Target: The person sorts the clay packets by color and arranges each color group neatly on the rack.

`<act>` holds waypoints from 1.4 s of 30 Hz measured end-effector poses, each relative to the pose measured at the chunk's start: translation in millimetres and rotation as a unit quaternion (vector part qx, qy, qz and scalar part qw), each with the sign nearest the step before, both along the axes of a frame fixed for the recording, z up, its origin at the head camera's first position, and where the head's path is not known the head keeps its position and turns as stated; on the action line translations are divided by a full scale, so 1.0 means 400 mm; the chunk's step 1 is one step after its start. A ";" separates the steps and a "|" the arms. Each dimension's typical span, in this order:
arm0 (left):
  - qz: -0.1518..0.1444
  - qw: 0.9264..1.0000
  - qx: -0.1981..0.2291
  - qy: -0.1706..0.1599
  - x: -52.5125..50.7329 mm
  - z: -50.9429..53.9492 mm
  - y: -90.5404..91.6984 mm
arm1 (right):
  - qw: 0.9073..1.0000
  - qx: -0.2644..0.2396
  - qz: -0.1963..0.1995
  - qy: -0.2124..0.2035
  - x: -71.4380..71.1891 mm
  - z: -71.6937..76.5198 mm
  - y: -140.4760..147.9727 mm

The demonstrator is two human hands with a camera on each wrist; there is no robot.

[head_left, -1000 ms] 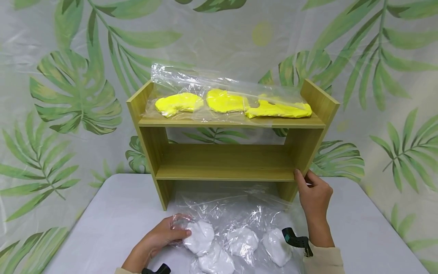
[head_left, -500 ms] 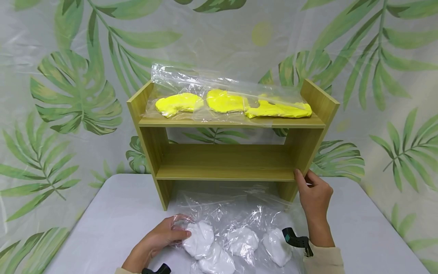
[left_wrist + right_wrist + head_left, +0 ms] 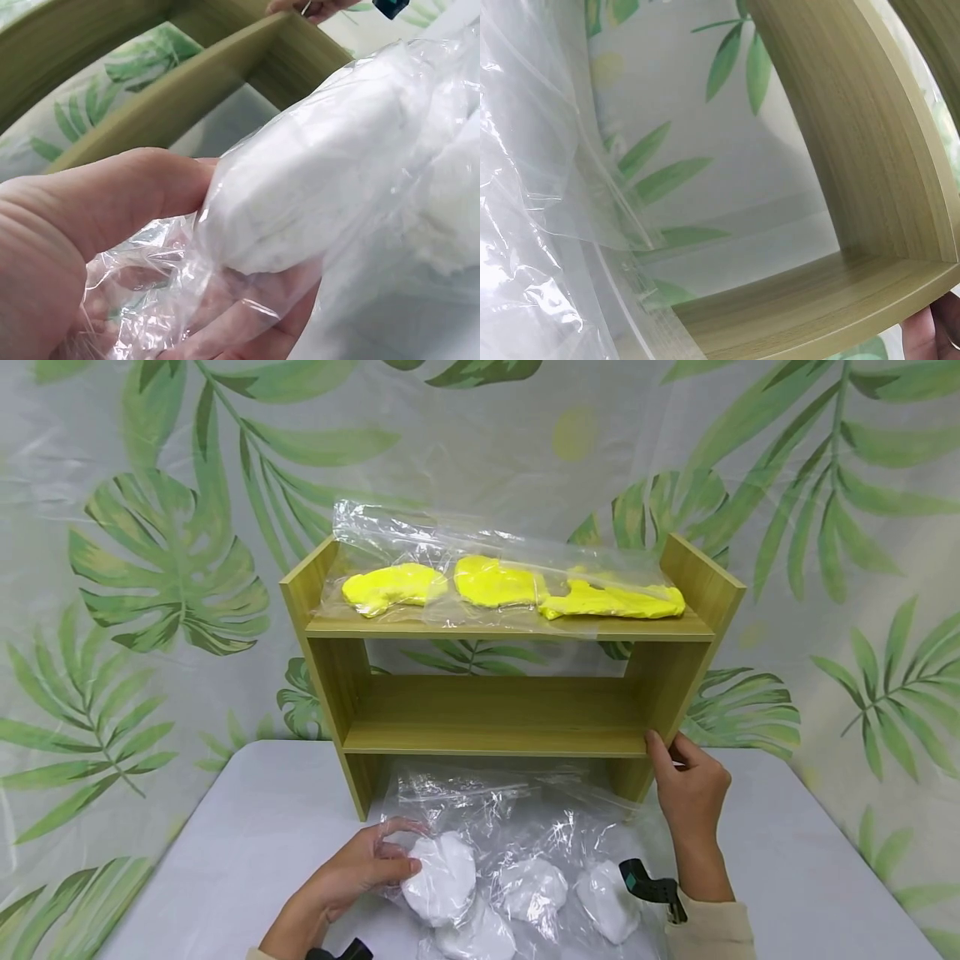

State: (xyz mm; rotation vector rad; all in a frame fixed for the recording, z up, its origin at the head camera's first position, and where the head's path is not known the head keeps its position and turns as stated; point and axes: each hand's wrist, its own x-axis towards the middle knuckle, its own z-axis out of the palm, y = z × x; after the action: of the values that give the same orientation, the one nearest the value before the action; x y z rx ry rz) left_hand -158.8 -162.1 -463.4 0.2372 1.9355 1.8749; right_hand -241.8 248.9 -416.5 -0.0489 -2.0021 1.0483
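Observation:
My left hand grips a clear plastic bag with a rounded white lump in it, thumb on one side and fingers beneath. In the left wrist view the lump looks like soft clay, and the film bunches below my thumb. My right hand pinches the front edge of the right side panel of a wooden two-tier shelf, where the lower board meets it. Only part of that hand shows in the right wrist view.
More bagged white lumps lie on the white table before the shelf. Clear bags with yellow lumps lie across the top board. A leaf-patterned cloth hangs behind.
My left hand has raised the bagged white lump slightly, tilting it up off the lump below. My right hand and the shelf have stayed in place.

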 end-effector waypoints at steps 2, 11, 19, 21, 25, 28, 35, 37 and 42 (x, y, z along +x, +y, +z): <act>-0.008 1.000 -0.002 0.009 0.005 0.009 0.003 | 1.000 0.001 -0.002 0.000 0.000 -0.001 0.000; -0.033 0.999 -0.002 0.036 0.032 0.052 0.023 | 1.000 0.001 -0.002 -0.003 0.000 -0.001 0.001; -0.063 0.997 0.014 0.047 0.054 0.086 0.044 | 1.000 0.004 -0.005 -0.004 0.001 0.002 0.000; -0.063 0.997 0.011 0.053 0.060 0.093 0.046 | 1.000 0.004 -0.005 -0.003 0.002 0.002 0.000; -0.057 0.996 0.009 0.063 0.068 0.108 0.047 | 1.000 0.004 -0.002 0.002 0.001 0.003 -0.001; -0.035 0.997 -0.003 0.067 0.075 0.122 0.043 | 1.000 0.003 0.001 0.005 0.000 0.004 -0.003; -0.011 0.996 -0.019 0.083 0.072 0.159 0.027 | 1.000 0.005 0.004 0.009 -0.002 0.003 -0.006; -0.002 0.996 -0.024 0.083 0.067 0.173 0.025 | 1.000 0.004 0.004 0.009 -0.001 0.004 -0.005; 0.021 0.994 -0.038 0.101 0.042 0.214 0.020 | 1.000 0.002 -0.001 0.007 0.000 0.002 0.000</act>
State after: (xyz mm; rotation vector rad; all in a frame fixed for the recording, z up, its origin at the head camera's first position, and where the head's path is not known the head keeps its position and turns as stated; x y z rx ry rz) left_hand -141.9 -154.0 -377.9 0.3774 2.1560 1.8613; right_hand -241.8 248.8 -415.7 -0.0404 -1.9901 1.0416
